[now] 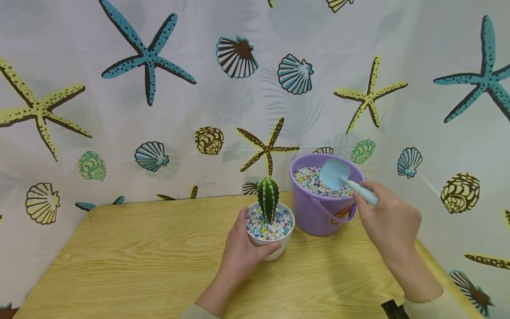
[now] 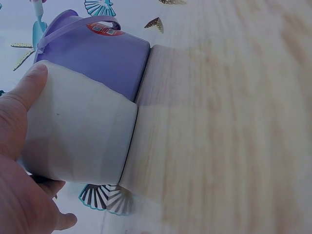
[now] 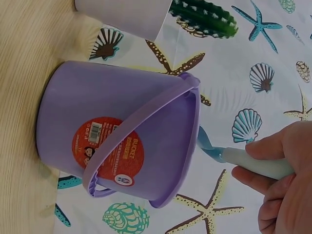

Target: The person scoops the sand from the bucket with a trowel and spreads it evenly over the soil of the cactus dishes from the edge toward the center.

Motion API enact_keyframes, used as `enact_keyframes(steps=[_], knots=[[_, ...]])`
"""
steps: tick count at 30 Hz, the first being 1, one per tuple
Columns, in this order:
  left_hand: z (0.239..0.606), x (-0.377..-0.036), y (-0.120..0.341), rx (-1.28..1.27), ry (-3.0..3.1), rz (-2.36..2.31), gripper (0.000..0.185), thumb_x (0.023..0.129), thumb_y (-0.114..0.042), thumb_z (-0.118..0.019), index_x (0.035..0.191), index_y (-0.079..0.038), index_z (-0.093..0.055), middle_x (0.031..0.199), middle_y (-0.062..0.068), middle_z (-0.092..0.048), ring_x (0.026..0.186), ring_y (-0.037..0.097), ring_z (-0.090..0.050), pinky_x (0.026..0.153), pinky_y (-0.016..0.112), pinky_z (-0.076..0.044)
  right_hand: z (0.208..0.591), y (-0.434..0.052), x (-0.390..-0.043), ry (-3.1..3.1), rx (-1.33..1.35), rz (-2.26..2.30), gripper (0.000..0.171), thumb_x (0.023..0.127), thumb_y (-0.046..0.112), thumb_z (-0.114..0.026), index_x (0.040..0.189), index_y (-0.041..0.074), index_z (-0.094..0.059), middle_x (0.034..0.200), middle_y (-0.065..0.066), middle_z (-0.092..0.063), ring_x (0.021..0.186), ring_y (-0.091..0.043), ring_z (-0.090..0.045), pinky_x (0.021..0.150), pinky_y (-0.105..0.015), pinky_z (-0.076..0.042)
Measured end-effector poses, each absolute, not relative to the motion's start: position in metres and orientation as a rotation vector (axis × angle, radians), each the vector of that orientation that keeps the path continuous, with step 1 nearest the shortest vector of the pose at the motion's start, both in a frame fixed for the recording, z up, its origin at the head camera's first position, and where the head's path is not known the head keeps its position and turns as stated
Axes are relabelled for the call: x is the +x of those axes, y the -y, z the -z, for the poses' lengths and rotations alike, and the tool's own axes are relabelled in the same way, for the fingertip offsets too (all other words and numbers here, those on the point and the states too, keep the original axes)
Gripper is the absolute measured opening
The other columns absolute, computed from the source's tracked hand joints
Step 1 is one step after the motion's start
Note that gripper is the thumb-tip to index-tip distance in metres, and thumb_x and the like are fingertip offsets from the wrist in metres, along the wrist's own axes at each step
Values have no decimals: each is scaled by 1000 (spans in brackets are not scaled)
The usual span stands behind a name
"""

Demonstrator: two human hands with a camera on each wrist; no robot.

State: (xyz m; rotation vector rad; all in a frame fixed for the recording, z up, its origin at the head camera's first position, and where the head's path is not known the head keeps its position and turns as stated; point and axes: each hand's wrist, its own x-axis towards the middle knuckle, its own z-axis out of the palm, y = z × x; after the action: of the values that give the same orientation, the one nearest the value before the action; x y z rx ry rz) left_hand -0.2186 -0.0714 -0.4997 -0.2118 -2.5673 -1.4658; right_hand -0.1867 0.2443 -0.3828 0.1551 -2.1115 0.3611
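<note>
1. One small scoop (image 1: 336, 173), pale blue, hovers with its blade over the coloured pebbles (image 1: 314, 179) in the purple bucket (image 1: 318, 217), toward the desk's back right corner. The right hand (image 1: 388, 219) has its fingers (image 3: 273, 146) curled round the scoop's handle. A loosely tipped blade could spill pebbles over the bucket's rim onto the desk (image 1: 139, 248).

2. Any pebbles carried out must cross the gap to the white pot (image 1: 271, 241), which stands just beside the bucket, nearer the desk's middle. A tilted scoop on that path would likely scatter pebbles, and round ones could roll toward the front edge.

3. The pot already looks filled close to its rim with pebbles around the upright cactus (image 1: 268, 198). Adding more could overflow it.

4. The cactus stands between the pot's rim and the scoop's likely approach. A careless pass could knock it or brush the hand against it.

5. The left hand (image 1: 241, 252) wraps the pot's side, thumb (image 2: 27, 90) and fingers clamped on its wall. If that grip slackens, a push from the scoop could tip the pot.

6. The bucket's handle (image 3: 131, 141) hangs down on the near side; the right hand could snag it and drag the bucket.
</note>
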Motion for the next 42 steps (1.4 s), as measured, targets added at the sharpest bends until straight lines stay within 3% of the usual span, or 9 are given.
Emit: enact_keyframes(steps=[26, 33, 42], knots=[[501, -218, 72, -207, 2570, 1469, 129, 76, -48, -104, 173, -11, -27, 166, 21, -47, 152, 46, -44, 123, 68, -37, 381, -274, -215, 2393, -11, -367, 26, 98, 22, -84, 117, 5, -82, 71, -13, -72, 47, -21, -43, 44, -37, -30], [501, -218, 72, -210, 2574, 1468, 130, 76, -49, -103, 173, -11, -26, 166, 21, -47, 152, 47, -44, 122, 68, -37, 377, -278, -220, 2420, -16, -351, 26, 100, 21, -84, 120, 5, -81, 85, -17, -79, 49, -23, -47, 44, -38, -33], [499, -217, 72, -207, 2590, 1471, 131, 77, -49, -103, 174, -12, -24, 167, 21, -45, 153, 46, -42, 123, 67, -37, 378, -280, -230, 2409, -7, -336, 21, 99, 15, -84, 118, 6, -81, 102, -20, -82, 59, -31, -64, 45, -42, -38]])
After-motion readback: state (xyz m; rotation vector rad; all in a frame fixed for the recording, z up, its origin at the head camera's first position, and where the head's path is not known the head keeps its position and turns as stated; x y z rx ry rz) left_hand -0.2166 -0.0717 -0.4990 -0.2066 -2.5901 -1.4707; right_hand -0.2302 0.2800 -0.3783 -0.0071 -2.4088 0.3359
